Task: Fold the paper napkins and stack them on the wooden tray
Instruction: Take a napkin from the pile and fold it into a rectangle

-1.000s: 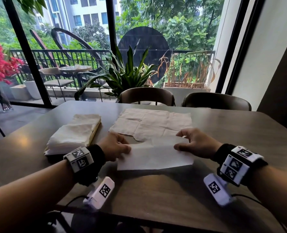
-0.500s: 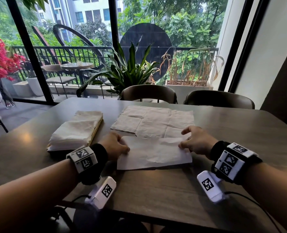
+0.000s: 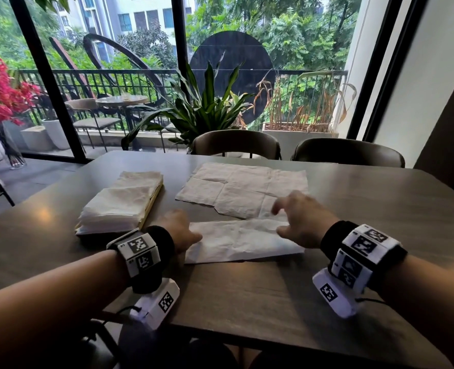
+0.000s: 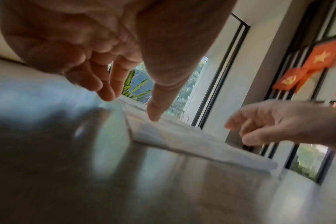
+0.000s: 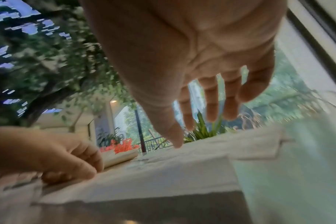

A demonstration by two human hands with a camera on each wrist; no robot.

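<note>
We log a folded napkin (image 3: 243, 241) lying flat on the near middle of the counter (image 3: 247, 294), its long edges running left to right.

We log the left hand (image 3: 179, 233) at the napkin's left end; its thumb rests on the paper and the fingers are loosely bent, gripping nothing. The left wrist view shows the thumb tip down on the sheet and the fingers (image 4: 105, 91) hanging just above it.

We log the right hand (image 3: 301, 222) over the napkin's right end, fingers spread and relaxed, holding nothing. The right wrist view shows its thumb tip at the paper; whether it touches we cannot tell.

We log an unfolded napkin (image 3: 244, 187) spread flat just beyond the folded one, its near edge touching or slightly under it.

We log a stack (image 3: 119, 206) of folded napkins on the tray (image 3: 151, 202) at the left, of which only a pale wooden edge shows along the right side.

We log two chairs (image 3: 235, 142) at the counter's far side, and a leafy plant (image 3: 204, 107) behind them.
</note>
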